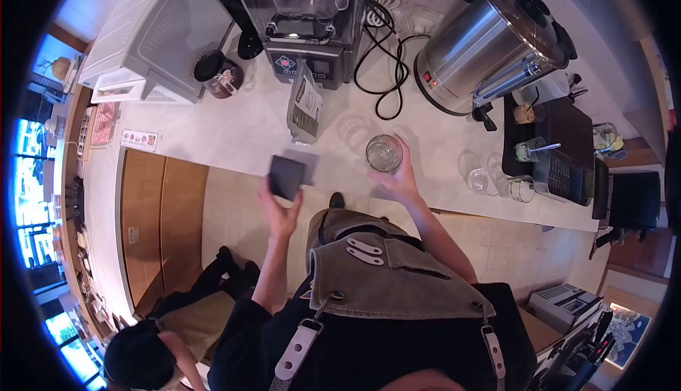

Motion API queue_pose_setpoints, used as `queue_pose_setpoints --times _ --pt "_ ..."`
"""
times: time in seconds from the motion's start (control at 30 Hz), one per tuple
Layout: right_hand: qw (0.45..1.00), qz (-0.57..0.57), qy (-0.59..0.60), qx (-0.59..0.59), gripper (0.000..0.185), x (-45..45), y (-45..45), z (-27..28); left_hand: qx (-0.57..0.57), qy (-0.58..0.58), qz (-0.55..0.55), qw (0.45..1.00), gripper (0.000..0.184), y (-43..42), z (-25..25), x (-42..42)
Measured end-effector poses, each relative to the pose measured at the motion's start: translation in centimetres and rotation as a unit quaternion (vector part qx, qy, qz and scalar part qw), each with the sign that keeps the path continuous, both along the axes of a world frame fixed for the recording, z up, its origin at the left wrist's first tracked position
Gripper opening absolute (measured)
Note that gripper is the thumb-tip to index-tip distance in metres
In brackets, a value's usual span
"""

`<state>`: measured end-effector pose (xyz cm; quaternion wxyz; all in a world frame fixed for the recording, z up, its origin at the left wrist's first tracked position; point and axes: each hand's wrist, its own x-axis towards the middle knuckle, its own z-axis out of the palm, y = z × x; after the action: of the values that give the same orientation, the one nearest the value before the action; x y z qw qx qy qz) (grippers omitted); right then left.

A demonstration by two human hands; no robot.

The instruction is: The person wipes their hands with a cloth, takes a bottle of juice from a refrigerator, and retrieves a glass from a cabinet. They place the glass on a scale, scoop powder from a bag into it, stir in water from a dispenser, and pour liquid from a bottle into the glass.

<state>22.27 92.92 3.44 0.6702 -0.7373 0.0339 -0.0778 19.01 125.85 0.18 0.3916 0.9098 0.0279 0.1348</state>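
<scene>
My left hand point(281, 211) grips a dark, flat square that looks like a coaster point(286, 177), held by its lower edge over the counter's front edge. Around a clear drinking glass point(384, 153) my right hand point(403, 180) is closed, fingers on its right side. Whether the glass rests on the counter or is lifted, I cannot tell. Behind the square stands a silver-green pouch point(305, 107) with a printed label, in front of the blender point(305, 57). Wet-looking rings or reflections mark the counter point(241, 132) near the glass.
A large steel urn point(482, 43) with a tap stands back right, beside a black cable point(386, 72). Several clear glasses point(521, 189) sit near a dark machine point(560, 142). Back left are a dark-lidded jar point(218, 75) and a white appliance point(159, 36). Another person point(184, 327) is at lower left.
</scene>
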Motion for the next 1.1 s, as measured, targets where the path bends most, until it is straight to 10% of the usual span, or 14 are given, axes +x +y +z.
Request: queue_pose_setpoints --times 0.4,0.73,0.93,1.1 --pt "0.998 0.005 -0.060 -0.025 0.090 2.2 -4.1 2.7 0.030 -0.033 -0.133 0.990 0.107 -21.5 -0.3 5.2" --pt "1.000 0.023 0.002 0.019 0.094 3.1 -4.0 1.9 -0.005 0.084 -0.136 0.987 0.108 -22.4 1.2 5.2" --pt "0.983 -0.030 0.018 -0.183 0.092 0.4 -5.9 0.8 0.046 0.092 -0.113 0.988 0.120 -22.6 0.7 6.0" --pt "0.942 -0.079 -0.019 -0.326 0.056 -7.2 -10.3 -2.5 0.045 0.095 -0.123 0.987 0.125 -22.5 0.1 6.1"
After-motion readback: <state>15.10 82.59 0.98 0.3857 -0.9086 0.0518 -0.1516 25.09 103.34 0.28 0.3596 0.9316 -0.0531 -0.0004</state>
